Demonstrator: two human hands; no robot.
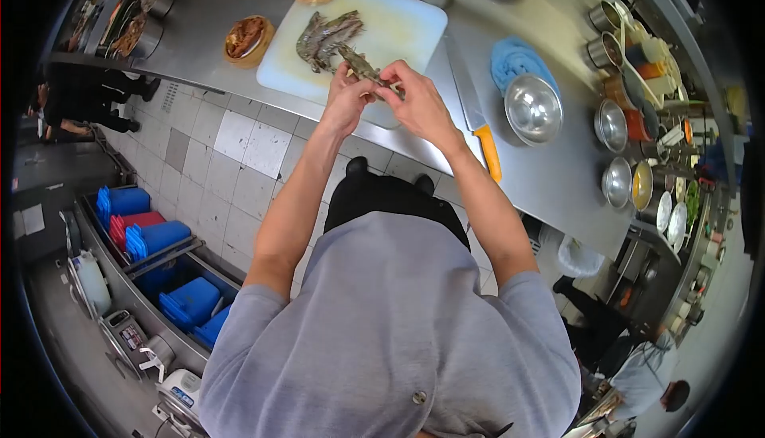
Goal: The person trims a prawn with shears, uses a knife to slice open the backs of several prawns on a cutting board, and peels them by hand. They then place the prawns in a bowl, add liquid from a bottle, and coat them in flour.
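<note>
At left, a round basket (256, 57) sits beside the cutting board (406, 28). Shrimp pile (319, 38) lying left of the board's centre. Now the left hand (347, 102), fingers clamped on 1 held shrimp (355, 62), up over the board's near edge; the right hand (420, 107) pinches its lower end. So 2 hands handling 1 piece, looks like light, steady fingertip work. Further right, the knife (470, 95), handle towards the tabletop's (550, 191) near edge.
</note>
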